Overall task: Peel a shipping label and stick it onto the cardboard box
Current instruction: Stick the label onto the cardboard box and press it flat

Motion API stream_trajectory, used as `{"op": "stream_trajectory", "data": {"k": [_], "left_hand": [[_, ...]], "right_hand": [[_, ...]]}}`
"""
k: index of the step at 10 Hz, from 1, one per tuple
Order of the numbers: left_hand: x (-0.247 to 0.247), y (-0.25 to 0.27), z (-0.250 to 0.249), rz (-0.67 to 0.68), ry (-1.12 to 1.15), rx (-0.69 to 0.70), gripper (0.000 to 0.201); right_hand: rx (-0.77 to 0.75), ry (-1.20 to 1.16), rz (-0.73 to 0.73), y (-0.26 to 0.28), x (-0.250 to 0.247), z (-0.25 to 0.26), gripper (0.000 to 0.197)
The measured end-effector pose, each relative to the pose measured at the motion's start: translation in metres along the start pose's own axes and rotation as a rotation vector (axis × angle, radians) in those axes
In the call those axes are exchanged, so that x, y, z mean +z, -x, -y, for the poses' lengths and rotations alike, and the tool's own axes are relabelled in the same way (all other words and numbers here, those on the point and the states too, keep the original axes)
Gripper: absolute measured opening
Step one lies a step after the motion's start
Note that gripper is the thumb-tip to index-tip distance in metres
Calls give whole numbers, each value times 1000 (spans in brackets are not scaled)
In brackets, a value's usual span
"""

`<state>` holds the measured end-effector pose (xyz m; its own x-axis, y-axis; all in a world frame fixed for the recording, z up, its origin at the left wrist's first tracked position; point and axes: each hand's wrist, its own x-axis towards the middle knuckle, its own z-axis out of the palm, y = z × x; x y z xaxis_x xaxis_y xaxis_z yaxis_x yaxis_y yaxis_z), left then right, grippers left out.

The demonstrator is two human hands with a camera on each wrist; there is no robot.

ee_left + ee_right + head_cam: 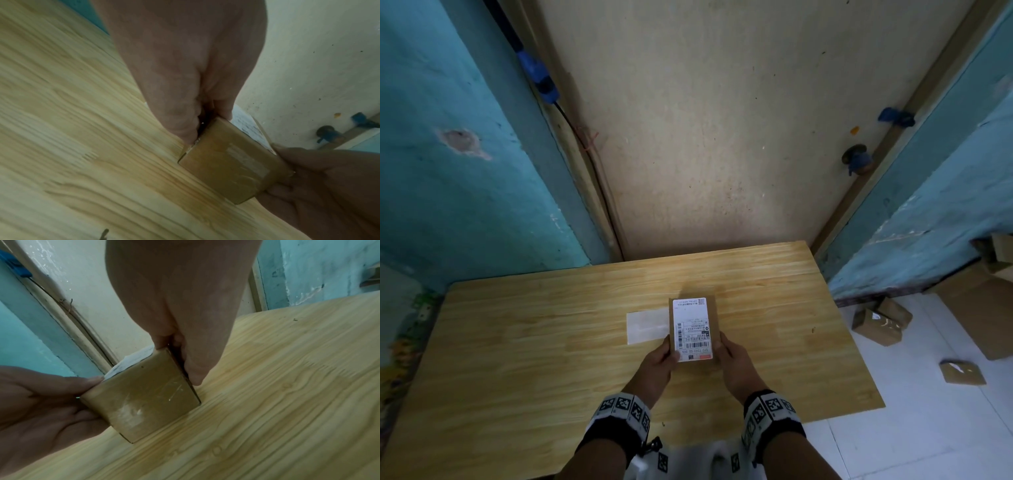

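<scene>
A small brown cardboard box [716, 318] stands at the middle of the wooden table [551, 342], with a white printed shipping label [692, 327] lying on its top face. My left hand [659, 359] grips the box's near left side, thumb on the label's edge. My right hand [732, 359] grips the near right side. In the left wrist view the box's near face [232, 164] shows tape, with the label [246, 125] on top. The right wrist view shows the same box [148, 395] held between both hands.
A blank white backing sheet [647, 327] lies on the table just left of the box. Several other cardboard boxes [881, 322] lie on the white tiled floor to the right. A wall and door frame rise behind the table.
</scene>
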<state>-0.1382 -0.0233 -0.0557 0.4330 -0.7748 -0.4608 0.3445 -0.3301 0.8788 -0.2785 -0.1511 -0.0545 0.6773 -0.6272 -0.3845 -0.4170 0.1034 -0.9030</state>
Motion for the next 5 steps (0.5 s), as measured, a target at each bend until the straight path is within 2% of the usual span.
{"op": "stream_trajectory", "data": {"k": [3,4,5], "left_hand": [[8,20,-8,16,-137,47,42],[2,19,-5,10,-164,26,36],[-4,12,-16,-144,-98,46,36]], "right_hand": [[73,-56,43,-2,-7,3,33],[83,4,72,-2,-7,9,35],[136,-3,13,-6,-12,23,60]]}}
